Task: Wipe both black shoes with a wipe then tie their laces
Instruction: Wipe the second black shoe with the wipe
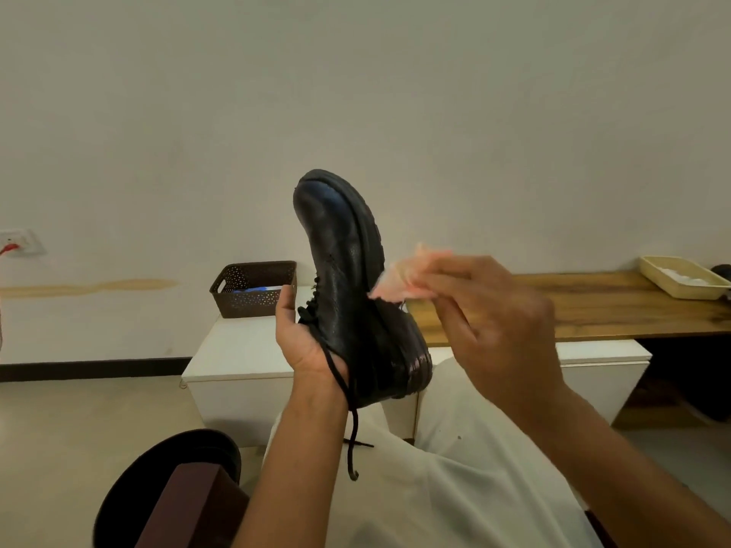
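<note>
My left hand (302, 334) holds a black lace-up shoe (348, 270) upright in front of me, toe pointing up, my fingers wrapped round the laced side near the opening. Its loose black lace (350, 409) hangs down over my lap. My right hand (486, 310) pinches a crumpled pinkish-white wipe (399, 278) against the shoe's right side, near the sole edge. The right hand is blurred. I see only one shoe clearly; a dark shape (722, 270) at the far right edge is too cut off to tell.
A brown perforated basket (253, 288) stands on a low white cabinet (237, 350). A wooden shelf (593, 306) runs to the right with a cream tray (680, 276) on it. A dark round stool (166, 480) is at my lower left.
</note>
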The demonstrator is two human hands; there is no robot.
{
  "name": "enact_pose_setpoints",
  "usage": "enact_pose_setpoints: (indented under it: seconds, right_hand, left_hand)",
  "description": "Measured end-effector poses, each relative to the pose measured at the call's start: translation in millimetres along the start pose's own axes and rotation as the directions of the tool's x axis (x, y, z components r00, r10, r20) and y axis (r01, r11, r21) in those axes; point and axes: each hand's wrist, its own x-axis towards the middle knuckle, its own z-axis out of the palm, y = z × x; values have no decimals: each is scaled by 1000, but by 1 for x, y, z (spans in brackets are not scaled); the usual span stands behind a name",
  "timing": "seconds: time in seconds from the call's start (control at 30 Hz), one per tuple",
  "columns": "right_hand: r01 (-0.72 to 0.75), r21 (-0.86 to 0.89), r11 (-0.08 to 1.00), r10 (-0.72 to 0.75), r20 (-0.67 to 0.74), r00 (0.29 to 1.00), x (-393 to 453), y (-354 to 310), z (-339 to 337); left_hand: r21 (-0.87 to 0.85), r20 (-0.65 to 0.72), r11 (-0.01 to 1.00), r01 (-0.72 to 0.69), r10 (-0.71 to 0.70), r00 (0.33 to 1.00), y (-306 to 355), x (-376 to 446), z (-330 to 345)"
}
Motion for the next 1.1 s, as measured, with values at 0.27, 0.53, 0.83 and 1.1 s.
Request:
enact_pose_setpoints:
  seconds: [0.27, 0.53, 0.83, 1.1]
  right_hand:
    - [35, 25, 999, -39, 206, 978, -13, 0, 32]
    - [-26, 7, 1000, 23, 278, 960, -85, 4, 17]
    - [-103, 9, 995, 103, -7, 995, -43, -3, 8]
    - [6, 64, 998, -17, 165, 986, -43, -13, 38]
  left_hand:
    - [-5, 94, 1000, 22, -22, 995, 6, 3, 4]
    - [28, 48, 999, -45, 44, 998, 6, 1, 4]
    - [-25, 105, 993, -115, 117, 988, 12, 3, 6]
    - [-26, 127, 998, -63, 66, 990, 8, -3, 13]
